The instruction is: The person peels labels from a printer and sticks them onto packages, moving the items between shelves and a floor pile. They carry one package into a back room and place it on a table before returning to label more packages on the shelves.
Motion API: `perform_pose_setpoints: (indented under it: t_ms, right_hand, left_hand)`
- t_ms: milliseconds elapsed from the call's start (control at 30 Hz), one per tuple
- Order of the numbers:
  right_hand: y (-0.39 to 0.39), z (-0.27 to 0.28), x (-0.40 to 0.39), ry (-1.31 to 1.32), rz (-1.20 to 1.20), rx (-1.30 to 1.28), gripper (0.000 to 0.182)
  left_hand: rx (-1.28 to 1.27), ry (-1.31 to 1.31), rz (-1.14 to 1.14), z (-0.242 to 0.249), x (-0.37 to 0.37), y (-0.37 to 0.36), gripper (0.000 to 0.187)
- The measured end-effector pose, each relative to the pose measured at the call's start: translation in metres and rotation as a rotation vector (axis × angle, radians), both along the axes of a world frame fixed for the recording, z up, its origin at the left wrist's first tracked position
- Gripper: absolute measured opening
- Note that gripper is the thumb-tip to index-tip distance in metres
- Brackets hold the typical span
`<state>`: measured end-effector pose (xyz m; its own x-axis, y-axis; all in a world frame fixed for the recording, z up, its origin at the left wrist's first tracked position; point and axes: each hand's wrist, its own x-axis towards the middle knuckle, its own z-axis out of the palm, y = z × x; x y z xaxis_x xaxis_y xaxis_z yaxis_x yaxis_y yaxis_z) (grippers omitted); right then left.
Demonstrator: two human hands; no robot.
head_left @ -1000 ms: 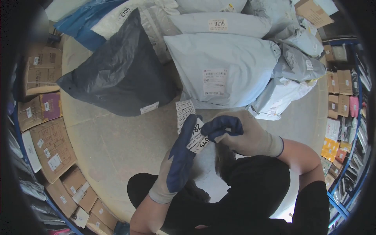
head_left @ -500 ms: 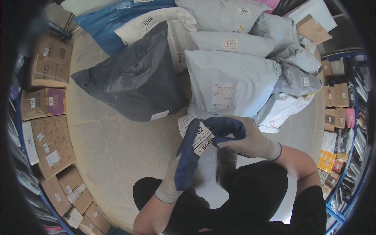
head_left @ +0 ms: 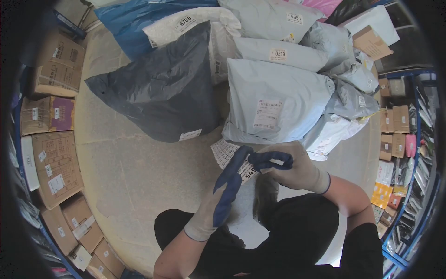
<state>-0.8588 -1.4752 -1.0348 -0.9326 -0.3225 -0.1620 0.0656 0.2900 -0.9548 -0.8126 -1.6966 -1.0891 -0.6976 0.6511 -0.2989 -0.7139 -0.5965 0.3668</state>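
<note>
Strip of white labels [head_left: 227,155] with black print, held up in front of the torso above the floor, tilted diagonally; big digits partly readable ("54" shows, rest covered). Upper end free and slightly curled, printed side facing camera; lower end pinched between gloved left hand [head_left: 223,195] and right hand [head_left: 285,167].

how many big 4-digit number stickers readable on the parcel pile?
3: 6708 sticker on the white bag, 4054 sticker top centre, 0219 sticker below it. Others may be hidden.
</note>
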Motion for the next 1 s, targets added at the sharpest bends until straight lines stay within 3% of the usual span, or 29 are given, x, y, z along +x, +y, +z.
perform_pose_setpoints:
  t_ms: [100, 200, 300, 367, 400, 500, 600, 700, 800, 900, 1000]
  right_hand:
    - [0.001, 0.000, 0.000, 0.060, 0.044, 0.021, 0.031]
    - [0.007, 0.006, -0.004, 0.232, 0.123, 0.112, 0.025]
    - [0.024, 0.018, -0.009, 0.205, 0.028, 0.002, 0.037]
    - [0.042, 0.012, -0.019, 0.164, -0.360, 0.055, 0.034]
    - [0.053, 0.013, -0.027, 0.163, -0.461, 0.068, 0.035]
    - [0.090, 0.011, -0.057, 0.094, -0.734, 0.157, 0.028]
    - [0.124, -0.007, -0.082, 0.077, -0.764, 0.148, 0.016]
    - [0.140, -0.019, -0.102, 0.018, -0.761, 0.271, 0.019]
    - [0.144, -0.029, -0.115, 0.032, -0.716, 0.497, 0.020]
    - [0.139, -0.040, -0.121, 0.087, -0.695, 0.747, 0.025]
    - [0.132, -0.048, -0.119, 0.120, -0.701, 0.799, 0.034]
  left_hand:
    - [0.085, 0.060, -0.049, 0.005, -0.005, -0.002, 0.063]
    - [-0.414, 0.034, -0.086, 0.017, -0.012, -0.001, 0.059]
    - [-0.899, 0.437, -0.088, 0.013, -0.015, -0.003, 0.051]
    - [-0.997, 0.512, 0.012, 0.016, -0.016, -0.006, 0.051]
    - [-1.017, 0.540, 0.040, 0.017, -0.016, -0.005, 0.051]
    - [-0.859, 0.200, 0.191, 0.016, -0.015, -0.001, 0.054]
    - [-0.965, 0.142, 0.278, 0.015, -0.014, 0.007, 0.036]
    - [-0.897, 0.216, 0.186, 0.020, -0.015, 0.005, 0.053]
    - [-1.025, 0.296, 0.157, 0.018, -0.011, 0.000, 0.045]
    - [-0.991, 0.432, 0.138, 0.012, -0.007, -0.005, 0.049]
    - [-0.993, 0.312, 0.142, 0.025, -0.010, 0.000, 0.051]
